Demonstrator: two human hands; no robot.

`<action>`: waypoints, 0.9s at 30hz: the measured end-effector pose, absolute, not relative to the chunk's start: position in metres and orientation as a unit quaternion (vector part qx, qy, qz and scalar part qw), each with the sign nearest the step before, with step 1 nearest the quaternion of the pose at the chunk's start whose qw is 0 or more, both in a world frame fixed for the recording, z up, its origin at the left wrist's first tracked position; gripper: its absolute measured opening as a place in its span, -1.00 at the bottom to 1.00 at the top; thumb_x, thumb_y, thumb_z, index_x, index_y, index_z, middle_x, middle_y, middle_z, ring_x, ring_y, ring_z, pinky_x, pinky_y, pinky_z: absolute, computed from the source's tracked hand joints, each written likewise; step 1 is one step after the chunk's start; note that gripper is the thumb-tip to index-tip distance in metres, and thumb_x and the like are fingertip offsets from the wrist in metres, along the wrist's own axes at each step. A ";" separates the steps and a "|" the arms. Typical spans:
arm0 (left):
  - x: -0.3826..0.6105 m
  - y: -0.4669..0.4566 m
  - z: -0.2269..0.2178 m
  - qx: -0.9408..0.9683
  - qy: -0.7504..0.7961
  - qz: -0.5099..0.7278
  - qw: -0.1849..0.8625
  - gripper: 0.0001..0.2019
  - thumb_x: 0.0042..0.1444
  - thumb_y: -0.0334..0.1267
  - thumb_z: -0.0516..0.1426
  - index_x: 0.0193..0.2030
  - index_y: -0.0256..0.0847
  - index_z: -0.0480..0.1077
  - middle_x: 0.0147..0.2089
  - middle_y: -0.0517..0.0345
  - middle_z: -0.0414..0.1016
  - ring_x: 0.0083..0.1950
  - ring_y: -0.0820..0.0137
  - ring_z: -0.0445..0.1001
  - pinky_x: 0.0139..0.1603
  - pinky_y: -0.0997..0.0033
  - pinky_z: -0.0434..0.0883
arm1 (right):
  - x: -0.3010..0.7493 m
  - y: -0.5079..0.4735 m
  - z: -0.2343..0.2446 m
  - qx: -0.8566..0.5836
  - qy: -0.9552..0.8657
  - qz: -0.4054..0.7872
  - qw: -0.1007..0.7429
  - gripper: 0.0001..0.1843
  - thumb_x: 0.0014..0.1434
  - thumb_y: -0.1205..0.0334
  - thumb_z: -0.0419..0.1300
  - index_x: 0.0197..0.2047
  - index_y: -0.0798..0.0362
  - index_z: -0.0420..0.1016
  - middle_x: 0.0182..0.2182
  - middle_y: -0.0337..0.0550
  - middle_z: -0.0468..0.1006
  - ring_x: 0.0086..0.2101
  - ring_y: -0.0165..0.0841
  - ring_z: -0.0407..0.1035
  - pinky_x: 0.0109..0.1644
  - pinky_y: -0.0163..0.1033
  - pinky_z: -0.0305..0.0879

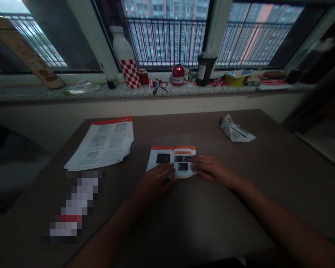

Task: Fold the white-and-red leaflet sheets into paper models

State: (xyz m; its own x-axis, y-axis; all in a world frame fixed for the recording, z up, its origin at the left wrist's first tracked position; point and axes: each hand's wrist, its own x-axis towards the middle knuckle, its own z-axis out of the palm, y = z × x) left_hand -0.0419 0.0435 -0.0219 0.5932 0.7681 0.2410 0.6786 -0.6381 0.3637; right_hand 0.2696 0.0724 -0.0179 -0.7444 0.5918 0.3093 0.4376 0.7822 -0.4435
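A small printed sheet [181, 172] with a red-orange strip along its top and dark pictures lies on the dark wooden table [201, 216]. It looks creased down the middle, and its lower edge curls slightly. My left hand [155, 180] rests on its lower left part, fingers stretched flat and covering that corner. On the right edge lie the extended fingers of my right hand [212, 169], palm down. Left of the sheet is a stack of printed papers [106, 143] with a red top band. A folded white paper piece [236, 130] stands at the back right.
A blurred-out item [78, 206] lies at the table's left. Along the granite windowsill [86, 95] stand a checkered white bottle [128, 63], a red can [178, 75], a dark cup [204, 70], a yellow object [236, 80] and a tall cardboard piece [30, 56].
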 end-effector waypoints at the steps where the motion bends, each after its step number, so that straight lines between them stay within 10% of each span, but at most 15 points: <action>1: -0.042 0.043 -0.022 0.889 0.401 0.183 0.126 -0.68 0.39 -0.20 0.21 0.23 -0.15 0.48 0.35 -0.02 0.50 0.33 0.14 0.50 0.30 0.01 0.52 | 0.270 0.073 -0.019 -0.283 -0.914 0.184 0.225 -0.76 0.46 0.22 0.16 0.12 -0.09 0.56 0.22 -0.05 0.58 0.25 -0.16 0.42 0.42 0.19 0.24; 8: -0.040 0.038 -0.021 0.908 0.372 0.151 0.121 -0.62 0.38 -0.21 0.21 0.30 -0.13 0.45 0.42 -0.07 0.40 0.40 0.07 0.40 0.36 -0.05 0.45 | 0.270 0.071 -0.019 -0.366 -0.872 0.230 0.228 -0.73 0.50 0.12 0.08 0.11 -0.02 0.53 0.03 -0.01 0.65 0.04 -0.17 0.55 0.15 0.01 0.48; 27: -0.036 0.030 -0.017 0.917 0.337 0.150 0.153 -0.77 0.41 -0.22 0.20 0.16 -0.09 0.48 0.38 -0.04 0.42 0.37 0.07 0.42 0.31 -0.05 0.48 | 0.225 0.102 -0.016 -0.439 -0.860 0.150 0.210 -0.82 0.42 0.22 0.16 0.02 0.02 0.53 -0.06 0.00 0.59 -0.06 -0.16 0.49 0.06 -0.07 0.38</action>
State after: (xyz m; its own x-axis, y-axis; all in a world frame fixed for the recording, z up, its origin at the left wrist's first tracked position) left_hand -0.0359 0.0299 -0.0170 0.7279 0.6638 0.1720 0.5718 -0.7260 0.3820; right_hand 0.2246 0.1020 -0.0162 -0.5258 0.8189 0.2300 0.6930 0.5692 -0.4424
